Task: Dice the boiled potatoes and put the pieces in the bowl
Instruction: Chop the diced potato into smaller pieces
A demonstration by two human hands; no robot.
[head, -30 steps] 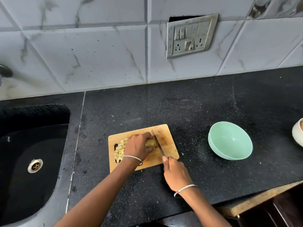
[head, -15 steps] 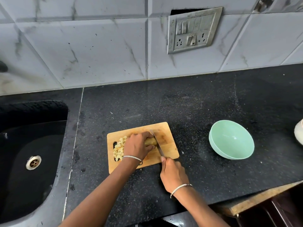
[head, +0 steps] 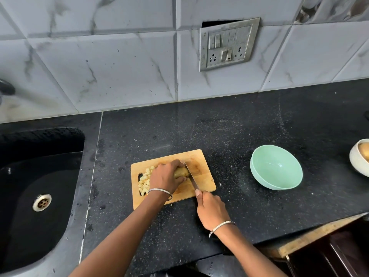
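1. Holding a potato (head: 182, 172) down on the wooden cutting board (head: 201, 162) is the left hand (head: 165, 176), with its fingers curled over the potato.
2. Right hand (head: 212, 209) fingers are wrapped round the handle of a knife (head: 191, 176). One finger lies straight along the top of the blade.
3. The thin metal blade sits against the right end of the potato.
4. The board is flat and light brown, with round corners and a slot at its left end. It lies on the black speckled stone surface (head: 239, 132).
5. The potato is smooth and yellow-brown. A pile of small pale yellow potato pieces (head: 145, 181) lies on the left part of the board, behind the left hand.
6. A round, shiny green bowl (head: 276, 168) sits on the surface to the right of the board, well apart from it. None of the pieces are in it.
7. At the right edge stands a white bowl (head: 357, 158) with something yellow-brown inside.
8. A black sink (head: 40, 176) is on the left.
9. Compared with half a second ago, the hands, knife and potato are in much the same spots. More of the white bowl shows now.
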